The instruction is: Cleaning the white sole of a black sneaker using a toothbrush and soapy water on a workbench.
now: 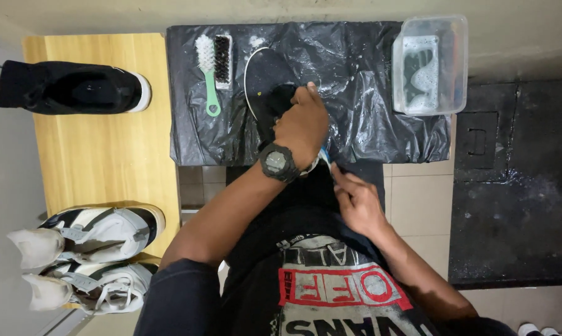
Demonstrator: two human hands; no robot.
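My left hand (pixel 302 124), with a dark watch on its wrist, grips a black shoe with a white sole edge (pixel 262 81) that lies on a black plastic sheet (pixel 368 93). My right hand (pixel 355 199) is just below it and holds a small brush or tool with a pale blue handle (pixel 326 157), mostly hidden behind the left wrist. The hands almost touch each other.
A green-handled white brush (pixel 207 68) and a dark-bristled brush (pixel 222 59) lie left of the shoe. A clear tub of soapy water (pixel 430 62) stands at the sheet's right. On the wooden table (pixel 106 143) are a black shoe (pixel 75 87) and two white shoes (pixel 94 233).
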